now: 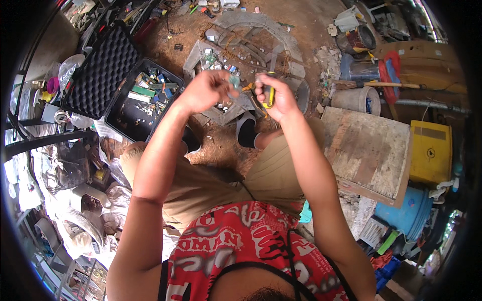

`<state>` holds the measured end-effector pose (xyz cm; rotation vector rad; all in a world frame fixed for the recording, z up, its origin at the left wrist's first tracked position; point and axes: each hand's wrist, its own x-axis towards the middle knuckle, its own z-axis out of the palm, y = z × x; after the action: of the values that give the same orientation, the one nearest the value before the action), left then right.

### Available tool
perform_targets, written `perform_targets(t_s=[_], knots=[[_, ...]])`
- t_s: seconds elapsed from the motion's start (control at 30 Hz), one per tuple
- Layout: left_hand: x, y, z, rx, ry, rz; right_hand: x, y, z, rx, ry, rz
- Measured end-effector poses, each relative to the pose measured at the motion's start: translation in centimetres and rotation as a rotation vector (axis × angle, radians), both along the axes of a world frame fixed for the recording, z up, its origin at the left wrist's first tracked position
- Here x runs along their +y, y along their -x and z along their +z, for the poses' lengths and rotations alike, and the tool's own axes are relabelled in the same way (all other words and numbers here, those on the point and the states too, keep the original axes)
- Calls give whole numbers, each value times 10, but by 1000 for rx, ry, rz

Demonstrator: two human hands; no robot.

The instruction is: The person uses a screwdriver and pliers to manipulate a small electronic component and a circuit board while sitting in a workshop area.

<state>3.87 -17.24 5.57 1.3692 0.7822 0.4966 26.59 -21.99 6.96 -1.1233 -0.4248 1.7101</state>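
Note:
My left hand is raised in front of me. Its fingers pinch a small teal-green piece, blurred, perhaps a bit of circuit board. A short way to the right, my right hand is closed around a hand tool with yellow-and-black handles; its working end is not clear. The two hands are apart. Left of my left hand lies an opened black hard case holding green boards and many small electronic parts. Beneath the hands, more small boards lie among grey frame pieces on the ground.
A worn wooden board stands at my right, with a yellow box and a blue bucket beyond it. Farther off are a dirty white bucket and a rusty can. Bags and scrap crowd the left.

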Motion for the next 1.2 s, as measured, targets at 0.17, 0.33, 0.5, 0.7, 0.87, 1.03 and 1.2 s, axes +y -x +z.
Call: perform_targets(t_s=[0.17, 0.33, 0.5, 0.7, 0.87, 1.03, 1.2], knots=[[10, 10, 3, -102, 23, 303, -14, 4, -3, -452, 34, -26], [13, 6, 1, -142, 16, 341, 29, -16, -24, -619, 8, -123], [12, 3, -5, -202, 21, 398, 44, -23, -38, -768, 39, -139], [-7, -12, 1, -77, 11, 171, 3, -10, -7, -545, -15, -57], [-49, -45, -9, -121, -21, 43, -41, 6, -5, -476, -135, 111], [-54, -48, -8, -206, 69, -16, -47, -22, 8, -566, -90, 46], [-31, -37, -18, -107, -20, 165, -29, -134, 16, -813, -105, -255]])
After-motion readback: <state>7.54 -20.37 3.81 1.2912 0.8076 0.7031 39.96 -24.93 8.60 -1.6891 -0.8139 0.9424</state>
